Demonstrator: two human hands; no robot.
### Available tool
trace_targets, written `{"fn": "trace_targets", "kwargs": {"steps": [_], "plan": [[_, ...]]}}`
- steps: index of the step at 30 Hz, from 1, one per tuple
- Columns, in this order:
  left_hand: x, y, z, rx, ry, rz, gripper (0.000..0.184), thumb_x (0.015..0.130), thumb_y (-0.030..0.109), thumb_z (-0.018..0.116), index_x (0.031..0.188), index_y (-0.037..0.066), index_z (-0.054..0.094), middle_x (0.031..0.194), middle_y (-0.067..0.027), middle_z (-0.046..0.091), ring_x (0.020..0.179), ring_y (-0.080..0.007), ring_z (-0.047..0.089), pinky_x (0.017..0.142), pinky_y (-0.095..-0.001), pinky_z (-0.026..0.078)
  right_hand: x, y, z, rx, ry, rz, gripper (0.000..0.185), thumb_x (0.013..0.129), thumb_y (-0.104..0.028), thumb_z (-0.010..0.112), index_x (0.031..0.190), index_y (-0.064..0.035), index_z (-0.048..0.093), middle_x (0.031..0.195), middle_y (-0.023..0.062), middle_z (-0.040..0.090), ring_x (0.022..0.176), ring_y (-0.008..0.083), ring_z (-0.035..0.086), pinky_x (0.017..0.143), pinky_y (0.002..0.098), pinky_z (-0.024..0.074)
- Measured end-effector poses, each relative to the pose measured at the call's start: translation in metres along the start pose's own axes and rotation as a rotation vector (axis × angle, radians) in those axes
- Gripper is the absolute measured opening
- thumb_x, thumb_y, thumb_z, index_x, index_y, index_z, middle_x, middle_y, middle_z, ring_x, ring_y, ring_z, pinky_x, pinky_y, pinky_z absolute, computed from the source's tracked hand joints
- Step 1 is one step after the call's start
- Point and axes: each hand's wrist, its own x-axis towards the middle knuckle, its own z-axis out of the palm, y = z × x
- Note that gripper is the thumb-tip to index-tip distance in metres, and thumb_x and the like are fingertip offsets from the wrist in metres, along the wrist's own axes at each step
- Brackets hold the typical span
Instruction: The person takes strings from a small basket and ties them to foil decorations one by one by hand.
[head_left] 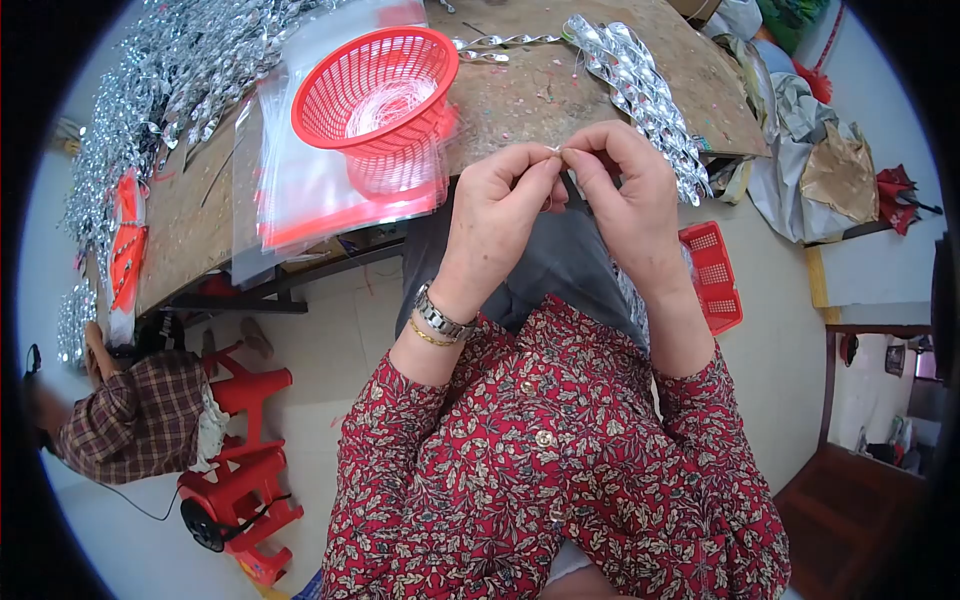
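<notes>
Left hand (505, 205) and right hand (628, 190) are pinched tight on a tiny pale piece (557, 151), red basket (325, 100) seen left of both!

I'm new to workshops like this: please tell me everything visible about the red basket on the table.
The red basket is round, apparently plastic, with a wide open top and latticed walls tapering to a narrower base. It stands upright on clear plastic bags and holds a loose coil of thin pale strands. The left hand is apart from it.
</notes>
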Motion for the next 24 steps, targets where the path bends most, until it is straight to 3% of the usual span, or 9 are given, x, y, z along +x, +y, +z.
{"fn": "trace_targets", "kwargs": {"steps": [4, 10, 20, 24], "plan": [[0.0, 0.003, -0.002, -0.064, -0.006, -0.042, 0.017, 0.092, 0.009, 0.053, 0.098, -0.004, 0.063, 0.077, -0.0026, 0.061, 0.071, -0.0087, 0.057, 0.069, -0.0226, 0.047, -0.001, 0.004, 0.001, 0.252, -0.068, 0.21, 0.008, 0.089, -0.007, 0.058, 0.091, 0.0003, 0.061, 0.08, -0.0011, 0.059, 0.072, 0.0042, 0.052, 0.064, 0.0194, 0.0426], [0.002, -0.002, -0.006, -0.07, -0.008, -0.037, 0.016, 0.091, 0.009, 0.055, 0.099, -0.003, 0.063, 0.078, -0.0022, 0.062, 0.069, -0.0078, 0.056, 0.068, -0.022, 0.046, 0.003, 0.009, -0.001, 0.672, -0.143, 0.356, 0.009, 0.091, -0.01, 0.056, 0.093, -0.0022, 0.061, 0.09, -0.0005, 0.059, 0.074, 0.0039, 0.049, 0.068, 0.0188, 0.0409], [0.001, -0.001, -0.005, -0.055, -0.034, -0.01, 0.012, 0.091, 0.009, 0.055, 0.092, -0.001, 0.062, 0.081, -0.0027, 0.061, 0.067, -0.007, 0.054, 0.064, -0.0222, 0.046, 0.011, 0.014, -0.014, 0.959, -0.159, 0.418, 0.009, 0.094, -0.012, 0.053, 0.096, -0.0049, 0.058, 0.104, 0.0055, 0.061, 0.075, 0.0064, 0.051, 0.072, 0.0236, 0.0432], [0.003, -0.002, -0.009, -0.054, -0.046, 0.001, 0.012, 0.091, 0.009, 0.055, 0.091, -0.001, 0.061, 0.08, -0.0026, 0.06, 0.067, -0.0071, 0.054, 0.064, -0.022, 0.045, 0.016, 0.018, -0.024, 1.28, -0.163, 0.434, 0.011, 0.095, -0.01, 0.05, 0.103, -0.004, 0.054, 0.104, 0.0078, 0.059, 0.072, 0.0064, 0.048, 0.068, 0.0237, 0.0408]]}}
